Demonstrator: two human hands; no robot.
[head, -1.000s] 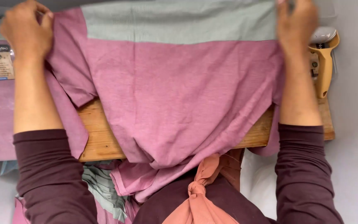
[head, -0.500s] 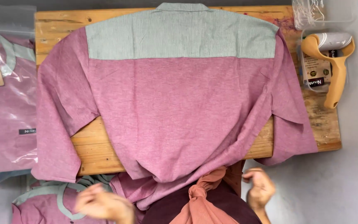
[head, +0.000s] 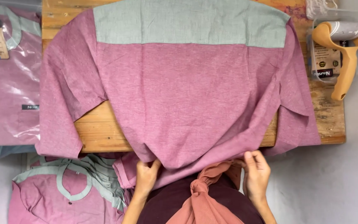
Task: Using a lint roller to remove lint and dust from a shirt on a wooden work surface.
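lying back-up across one wooden board [head: 96, 132], a single pink shirt [head: 187, 99] with a grey-green yoke is spreading over both side edges, its two short sleeves drooping left and right and its hem hanging off the near edge. one bagged pink shirt [head: 7, 83] is resting to the left, and one pile of pink-and-grey shirts [head: 67, 186] is sitting below it. one orange-handled tool [head: 342, 54] is lying at the far right. two hands are working the hem: the left hand [head: 146, 176] is curling closed on the fabric's edge, the right hand [head: 255, 174] is pinching it with bent fingers.
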